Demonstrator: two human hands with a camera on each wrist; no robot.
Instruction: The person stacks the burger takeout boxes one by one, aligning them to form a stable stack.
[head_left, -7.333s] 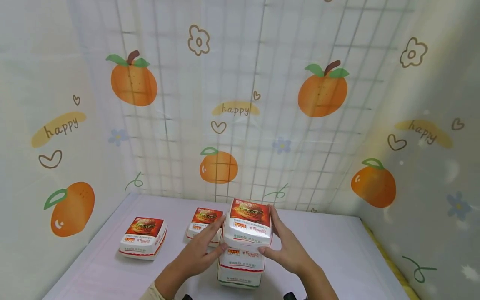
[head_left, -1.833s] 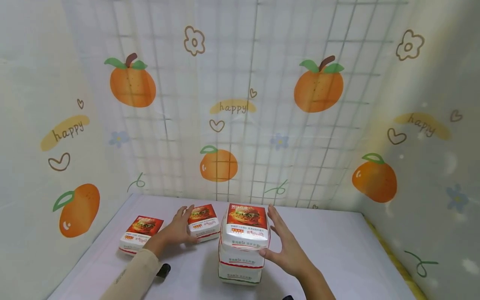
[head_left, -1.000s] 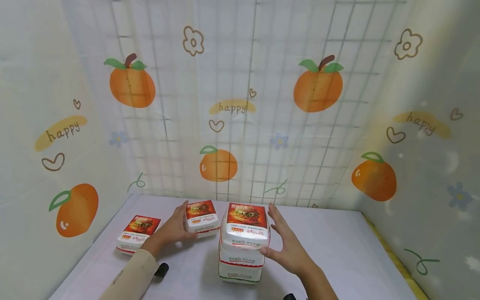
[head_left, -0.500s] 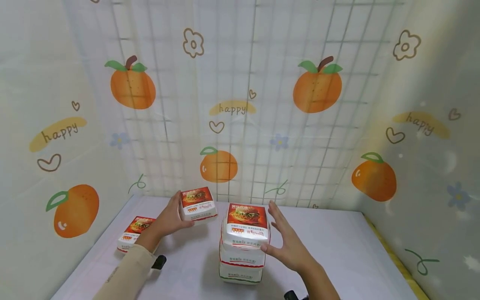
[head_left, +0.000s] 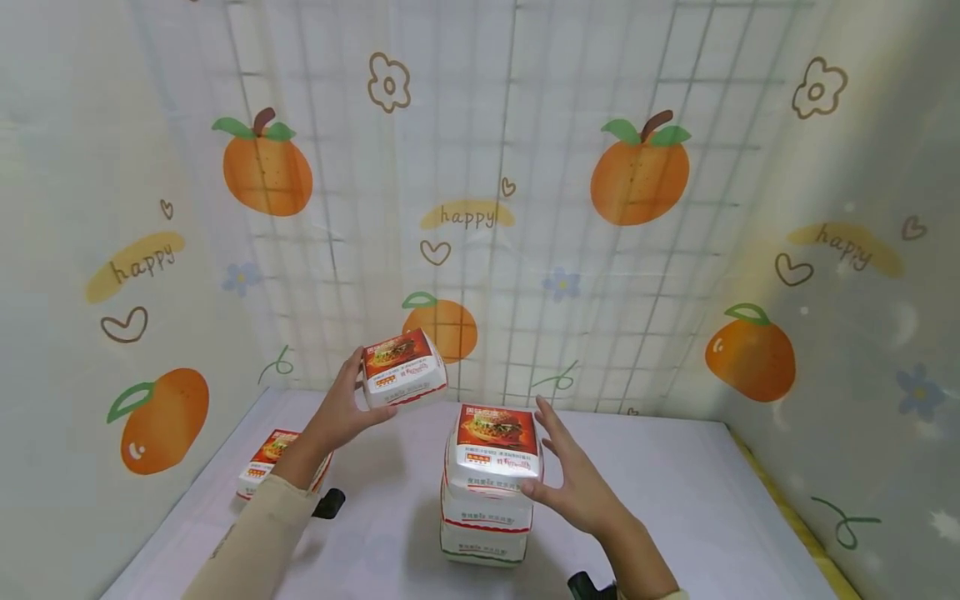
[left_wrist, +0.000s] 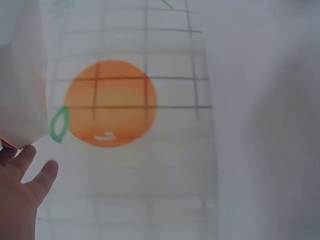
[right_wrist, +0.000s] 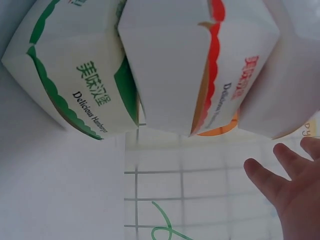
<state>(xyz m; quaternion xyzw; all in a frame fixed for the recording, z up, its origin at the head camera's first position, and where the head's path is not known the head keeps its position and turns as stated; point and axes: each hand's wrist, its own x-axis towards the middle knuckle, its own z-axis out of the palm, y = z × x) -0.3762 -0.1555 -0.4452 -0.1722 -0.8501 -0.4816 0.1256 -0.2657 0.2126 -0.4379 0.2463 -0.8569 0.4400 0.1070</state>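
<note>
My left hand (head_left: 347,410) grips a hamburger box (head_left: 405,368) by its left side, thumb at the front and fingers behind. The box is held well above the table, tilted up to the right, burger picture on top. In the left wrist view, the box's pale side (left_wrist: 22,85) rises above the fingers. Three similar boxes stand stacked: a top box (head_left: 495,446), a middle one with red trim (right_wrist: 200,65) and a bottom one with green trim (right_wrist: 85,80). My right hand (head_left: 577,483) is beside the top box's right side, fingers spread, thumb near its front corner.
Another hamburger box (head_left: 258,471) sits at the table's left, partly hidden behind my left forearm. The white table (head_left: 645,508) ends at a printed curtain (head_left: 555,333) behind. Black wrist-camera parts (head_left: 330,503) show beneath the arms.
Earlier both hands were at the stack's top box. My left hand then took the box behind it from the table and raised it, tilting it. My right hand has stayed beside the stack.
</note>
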